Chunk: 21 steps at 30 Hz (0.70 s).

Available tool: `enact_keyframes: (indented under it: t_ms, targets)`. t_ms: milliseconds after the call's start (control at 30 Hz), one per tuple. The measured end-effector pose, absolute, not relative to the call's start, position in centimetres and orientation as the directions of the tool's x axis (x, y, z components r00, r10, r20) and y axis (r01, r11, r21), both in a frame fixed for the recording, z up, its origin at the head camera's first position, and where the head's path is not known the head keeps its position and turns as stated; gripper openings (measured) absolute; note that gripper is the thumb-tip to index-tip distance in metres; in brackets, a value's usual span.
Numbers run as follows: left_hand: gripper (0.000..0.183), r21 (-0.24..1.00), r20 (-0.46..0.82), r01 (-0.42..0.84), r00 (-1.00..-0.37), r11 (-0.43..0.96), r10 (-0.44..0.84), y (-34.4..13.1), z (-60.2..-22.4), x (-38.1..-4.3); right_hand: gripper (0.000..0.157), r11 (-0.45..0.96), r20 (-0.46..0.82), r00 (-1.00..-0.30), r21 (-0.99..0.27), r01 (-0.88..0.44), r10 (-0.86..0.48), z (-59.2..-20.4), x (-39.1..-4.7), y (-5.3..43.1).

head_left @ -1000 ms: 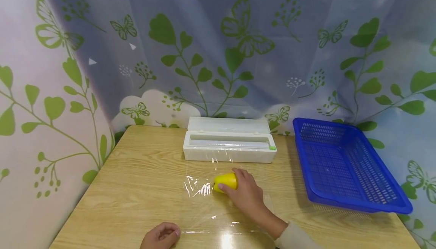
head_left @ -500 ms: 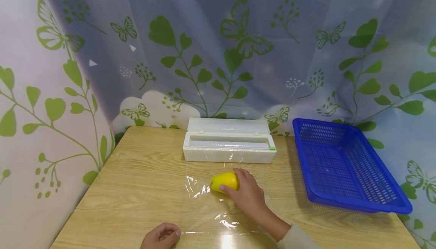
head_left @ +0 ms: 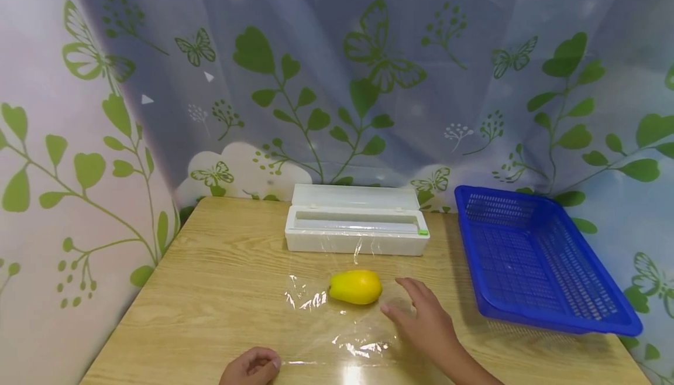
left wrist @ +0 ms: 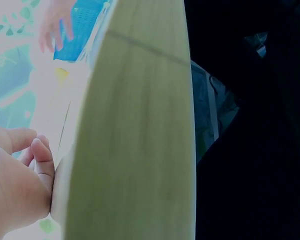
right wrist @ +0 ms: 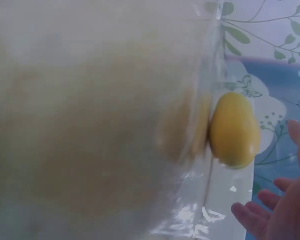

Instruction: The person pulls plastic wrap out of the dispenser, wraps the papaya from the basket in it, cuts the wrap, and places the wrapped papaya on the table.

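Note:
A yellow papaya-shaped fruit point(head_left: 356, 287) lies on its side on a sheet of clear cling film point(head_left: 316, 338) spread over the wooden table. Its narrow, dark-tipped end points left. To the fruit's right my right hand point(head_left: 427, 320) is apart from it, thumb and fingers spread and holding nothing. The right wrist view also has the fruit point(right wrist: 234, 130) beside my loosely extended fingers. At the near left corner of the film, my left hand point(head_left: 251, 366) rests with curled fingers and pinches the film's edge between thumb and forefinger. That grip point(left wrist: 27, 170) is partly washed out in the left wrist view.
Behind the fruit stands a white cling film box point(head_left: 358, 242), lid raised, its roll inside and film drawn out over the front. A blue plastic basket point(head_left: 558, 319) sits at the table's right. A patterned curtain point(head_left: 316, 81) hangs behind the table point(head_left: 210, 268).
The right hand has let go of the fruit and drawn back to the right. The fruit lies slightly further right, fully uncovered. The left hand stays at the film's corner.

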<state>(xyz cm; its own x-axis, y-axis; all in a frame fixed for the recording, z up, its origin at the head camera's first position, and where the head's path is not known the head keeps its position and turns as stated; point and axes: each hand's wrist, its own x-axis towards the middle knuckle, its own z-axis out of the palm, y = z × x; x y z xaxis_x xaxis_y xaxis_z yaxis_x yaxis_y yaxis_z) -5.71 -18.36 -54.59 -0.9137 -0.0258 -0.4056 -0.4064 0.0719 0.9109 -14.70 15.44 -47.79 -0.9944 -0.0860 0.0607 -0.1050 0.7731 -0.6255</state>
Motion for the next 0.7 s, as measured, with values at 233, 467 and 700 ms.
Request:
enact_keyframes:
  t_ms: [233,467,700]
  targets:
    - [0.031,0.916,-0.393,-0.393,-0.919,0.076,-0.023,-18.3,-54.6,-5.8,0.049,0.743,-0.017,-0.987,-0.661,-0.108,-0.158,-49.7,-12.0,19.7]
    - [0.033,0.916,-0.384,-0.385,-0.923,0.112,-0.033,-18.3,-54.6,-5.9,0.034,0.785,0.023,-0.933,-0.533,-0.315,-0.359,-52.0,-11.2,23.9]
    - [0.033,0.911,-0.389,-0.392,-0.92,0.127,-0.05,-18.3,-54.7,-5.8,0.023,0.653,0.328,-0.758,-0.384,-0.653,-0.564,-53.8,-11.3,25.6]
